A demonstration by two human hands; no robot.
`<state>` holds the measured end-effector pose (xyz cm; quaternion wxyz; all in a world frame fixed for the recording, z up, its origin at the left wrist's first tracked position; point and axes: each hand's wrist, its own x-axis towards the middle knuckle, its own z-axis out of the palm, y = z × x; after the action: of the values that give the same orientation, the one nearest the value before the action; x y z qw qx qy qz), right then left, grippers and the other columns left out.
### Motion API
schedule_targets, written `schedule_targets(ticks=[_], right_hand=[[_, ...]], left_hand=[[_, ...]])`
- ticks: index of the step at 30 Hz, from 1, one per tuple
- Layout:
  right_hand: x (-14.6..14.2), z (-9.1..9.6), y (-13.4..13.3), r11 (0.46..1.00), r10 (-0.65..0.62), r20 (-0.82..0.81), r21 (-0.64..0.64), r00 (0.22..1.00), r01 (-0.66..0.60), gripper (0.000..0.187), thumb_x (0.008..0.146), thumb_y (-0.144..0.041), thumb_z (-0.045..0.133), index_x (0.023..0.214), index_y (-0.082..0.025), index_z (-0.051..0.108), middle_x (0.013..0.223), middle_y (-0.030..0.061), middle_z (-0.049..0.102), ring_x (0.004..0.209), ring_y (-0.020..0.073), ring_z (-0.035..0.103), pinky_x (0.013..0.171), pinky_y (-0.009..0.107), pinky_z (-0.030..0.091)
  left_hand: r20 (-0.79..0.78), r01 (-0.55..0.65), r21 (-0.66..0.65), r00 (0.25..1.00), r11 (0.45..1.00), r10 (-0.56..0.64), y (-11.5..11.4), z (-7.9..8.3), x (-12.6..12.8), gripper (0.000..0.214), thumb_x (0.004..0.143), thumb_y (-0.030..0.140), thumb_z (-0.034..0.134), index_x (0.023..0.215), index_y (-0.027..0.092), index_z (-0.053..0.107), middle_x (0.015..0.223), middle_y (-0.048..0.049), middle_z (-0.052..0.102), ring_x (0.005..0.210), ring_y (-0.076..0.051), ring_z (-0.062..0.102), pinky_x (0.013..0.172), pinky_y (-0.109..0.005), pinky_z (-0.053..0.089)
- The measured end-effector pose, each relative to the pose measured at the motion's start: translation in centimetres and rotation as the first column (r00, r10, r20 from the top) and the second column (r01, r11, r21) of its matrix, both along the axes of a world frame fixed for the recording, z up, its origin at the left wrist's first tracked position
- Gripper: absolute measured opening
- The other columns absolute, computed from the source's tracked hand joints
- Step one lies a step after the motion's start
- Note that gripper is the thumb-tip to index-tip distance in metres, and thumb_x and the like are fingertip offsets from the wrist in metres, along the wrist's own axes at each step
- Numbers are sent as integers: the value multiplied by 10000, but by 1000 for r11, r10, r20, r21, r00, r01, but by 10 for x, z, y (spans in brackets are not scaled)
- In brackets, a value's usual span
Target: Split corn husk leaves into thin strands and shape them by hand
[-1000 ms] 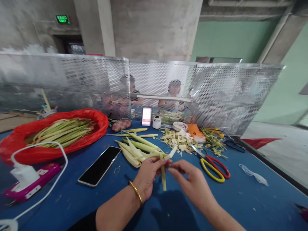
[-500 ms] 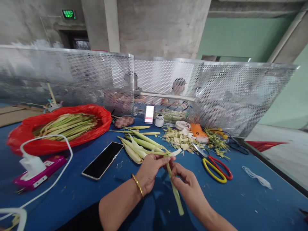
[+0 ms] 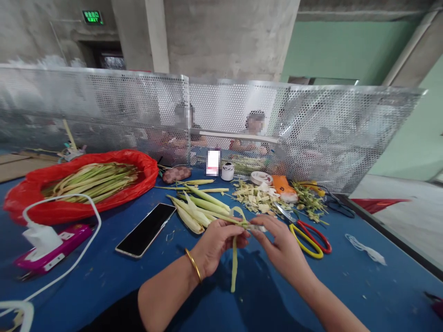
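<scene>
My left hand [image 3: 218, 242], below a gold bangle, is closed in a pinch on a bundle of pale green leaf strips. One leaf strip [image 3: 234, 269] hangs from between its fingers, and part of it loops up above the thumb. My right hand [image 3: 277, 237] pinches the whitish right end of the bundle, close to the left fingertips. Where the strips cross is partly hidden by the fingers. Behind the left hand lie several husk-like green leaves [image 3: 194, 214]. Scissors [image 3: 308, 240] with red and yellow handles lie just beyond the right hand.
A phone [image 3: 145, 230] lies left of the leaves. Further left are a purple power strip [image 3: 51, 253] with a white cable and a red bag [image 3: 147, 168] of long stalks. Leaf scraps [image 3: 254, 198], a tape roll [image 3: 261, 178] and white string [image 3: 365, 249] lie right. A perforated metal screen [image 3: 138, 101] stands behind.
My right hand has moved from the hanging strip up to the bundle's right end. The strip now loops over the top and hangs straighter, further left. The view has shifted slightly.
</scene>
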<state>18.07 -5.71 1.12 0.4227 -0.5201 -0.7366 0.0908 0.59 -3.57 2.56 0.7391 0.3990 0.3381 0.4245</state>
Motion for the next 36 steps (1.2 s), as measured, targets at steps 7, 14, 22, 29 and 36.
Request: schedule_targets(ticks=[7, 14, 22, 29, 36], right_hand=[[-12, -9, -6, 992, -3, 14, -123, 1000, 5, 210, 894, -340, 507, 734, -218, 569, 729, 14, 624, 761, 206, 565, 731, 308, 395], [-5, 5, -10, 968, 21, 9, -251, 1000, -18, 278, 871, -366, 502, 644, -205, 510, 606, -21, 519, 629, 154, 470, 605, 263, 347], [6, 21, -6, 896, 43, -206, -426, 978, -129, 283, 797, -407, 578, 618, -188, 581, 573, -28, 521, 576, 134, 445, 557, 256, 335], [-5, 5, 2, 834, -101, -670, -460, 736, -304, 342, 701, -507, 702, 721, -166, 688, 659, 5, 585, 634, 139, 488, 649, 273, 394], [-20, 5, -6, 898, -98, -749, -351, 655, -266, 257, 664, -364, 725, 577, -180, 568, 577, -35, 486, 579, 116, 429, 578, 246, 369]], left_hand=[[-238, -100, 115, 963, 988, 125, -1, -7, 5, 235, 617, 252, 785, 780, 127, 672, 634, 17, 644, 585, -95, 563, 569, -204, 427], [-299, -164, 165, 932, 973, 207, 3, -9, 6, 177, 633, 256, 773, 747, 141, 704, 621, -4, 676, 605, -128, 611, 593, -224, 450], [-201, -142, 60, 968, 988, 152, 12, -12, 1, 284, 586, 294, 814, 785, 121, 711, 633, -15, 672, 545, -99, 570, 545, -209, 445], [-194, 69, -38, 978, 997, -75, 4, -10, 2, 439, 690, 551, 691, 722, 114, 677, 650, -39, 653, 511, -106, 579, 453, -197, 393], [-303, 109, 22, 948, 994, -97, -5, -11, 7, 446, 605, 521, 764, 753, 107, 686, 667, -26, 638, 498, -88, 558, 436, -183, 343]])
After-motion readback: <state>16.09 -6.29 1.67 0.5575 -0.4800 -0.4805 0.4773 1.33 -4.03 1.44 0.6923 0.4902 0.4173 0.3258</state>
